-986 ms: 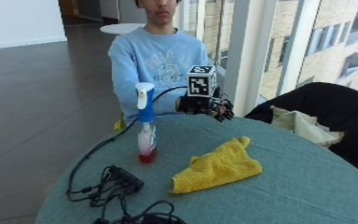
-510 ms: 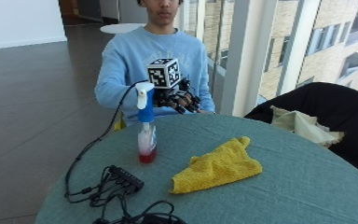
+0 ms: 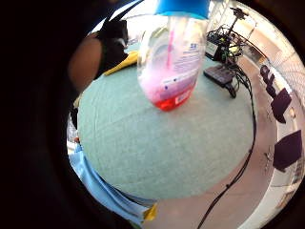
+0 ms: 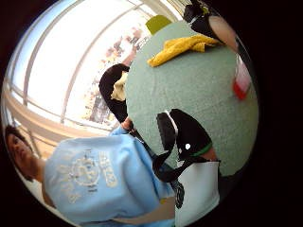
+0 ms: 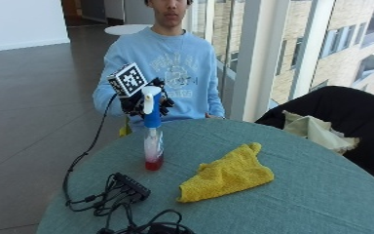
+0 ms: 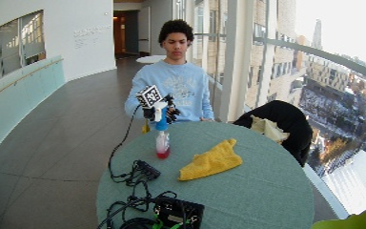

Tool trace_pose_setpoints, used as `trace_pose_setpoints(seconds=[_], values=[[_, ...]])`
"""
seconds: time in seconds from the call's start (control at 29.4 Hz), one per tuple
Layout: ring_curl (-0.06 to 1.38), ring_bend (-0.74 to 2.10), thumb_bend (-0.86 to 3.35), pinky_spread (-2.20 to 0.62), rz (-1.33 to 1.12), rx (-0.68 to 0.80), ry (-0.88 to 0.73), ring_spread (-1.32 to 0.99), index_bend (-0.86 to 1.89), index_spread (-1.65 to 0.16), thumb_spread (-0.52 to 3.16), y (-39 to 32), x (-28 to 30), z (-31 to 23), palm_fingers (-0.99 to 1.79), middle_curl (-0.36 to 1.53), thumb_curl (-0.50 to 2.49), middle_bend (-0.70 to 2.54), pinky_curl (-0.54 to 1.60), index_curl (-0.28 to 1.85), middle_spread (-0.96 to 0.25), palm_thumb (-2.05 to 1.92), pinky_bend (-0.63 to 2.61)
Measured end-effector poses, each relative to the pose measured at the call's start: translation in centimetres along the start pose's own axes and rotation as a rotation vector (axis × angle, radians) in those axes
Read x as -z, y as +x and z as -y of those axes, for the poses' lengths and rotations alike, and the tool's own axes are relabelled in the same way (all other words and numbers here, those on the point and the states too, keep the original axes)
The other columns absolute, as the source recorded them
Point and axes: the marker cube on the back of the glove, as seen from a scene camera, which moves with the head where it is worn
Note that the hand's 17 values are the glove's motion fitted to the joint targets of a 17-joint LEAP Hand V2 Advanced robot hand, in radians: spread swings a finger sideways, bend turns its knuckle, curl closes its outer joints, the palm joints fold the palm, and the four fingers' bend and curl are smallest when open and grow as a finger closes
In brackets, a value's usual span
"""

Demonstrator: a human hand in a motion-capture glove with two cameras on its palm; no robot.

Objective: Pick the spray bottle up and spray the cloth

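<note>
Outside view: the black-gloved right hand [image 5: 145, 102] hovers behind the clear, blue-topped spray bottle with red liquid [image 5: 152, 131], fingers spread, grasping nothing; bottle upright on the round green table [image 5: 304, 195], crumpled yellow cloth [image 5: 227, 172] nearby; little-finger palm view: bottle [image 3: 171, 57] close.

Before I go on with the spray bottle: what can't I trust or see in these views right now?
- Gloved right hand: behind the spray bottle in the outside view; whether they touch is hidden.
- Bottle's nozzle: cut off in the little finger side palm view.
- Yellow cloth: its underside is hidden.
- Bottle label text: too small to read.
</note>
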Motion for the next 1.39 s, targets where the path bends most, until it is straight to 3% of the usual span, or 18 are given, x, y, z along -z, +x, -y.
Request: trace_pose_setpoints(seconds=[0.37, 0.54, 0.92, 1.39], values=[[0.30, 0.24, -0.02, 0.17, 0.138, -0.296, 0.186, -0.02, 0.13, -0.38, 1.11, 4.9, 1.6, 0.3, 0.69, 0.36, 0.31, 0.19, 0.35, 0.30, -0.09, 0.70, 0.26], [0.33, 0.36, -0.02, 0.12, 0.189, -0.327, 0.241, -0.03, 0.06, -0.36, 1.10, 7.5, 1.8, 1.7, 0.78, 0.36, 0.31, 0.19, 0.36, 0.26, -0.08, 0.71, 0.32], [0.35, 0.33, -0.04, 0.14, 0.479, -0.409, 0.307, -0.01, 0.08, -0.35, 1.06, 8.4, -0.6, 5.5, 0.62, 0.39, 0.30, 0.24, 0.39, 0.22, -0.07, 0.63, 0.39], [0.37, 0.45, -0.02, 0.18, 0.563, -0.466, 0.441, -0.03, 0.05, -0.32, 1.02, 7.8, -2.1, 8.8, 0.73, 0.44, 0.30, 0.40, 0.36, 0.17, -0.07, 0.63, 0.32]])
